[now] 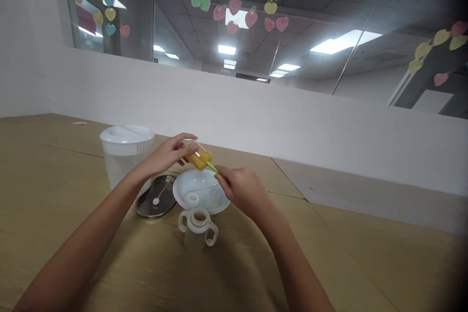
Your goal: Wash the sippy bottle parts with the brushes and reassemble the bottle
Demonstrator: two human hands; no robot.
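Observation:
My left hand (pixel 175 150) has its fingers closed round a small clear cup-shaped piece, tilted with its mouth towards the lower right. Inside the clear piece is the yellow sponge head (pixel 200 160) of a bottle brush. My right hand (pixel 243 190) grips the brush by its thin green handle (pixel 212 168). Below the hands stands a two-handled baby bottle (pixel 197 231), upright with its top open. A white bowl (pixel 179 197) lies just behind it, with a white ring-shaped piece (pixel 192 200) at its near edge.
A metal tray (pixel 146 207) left of the bowl holds a thin straw-like piece with a white round end (pixel 156 201). Behind my left forearm stands a tall white bucket (pixel 127 148). A white wall (pixel 219 107) with a window above borders the wooden table (pixel 329 263).

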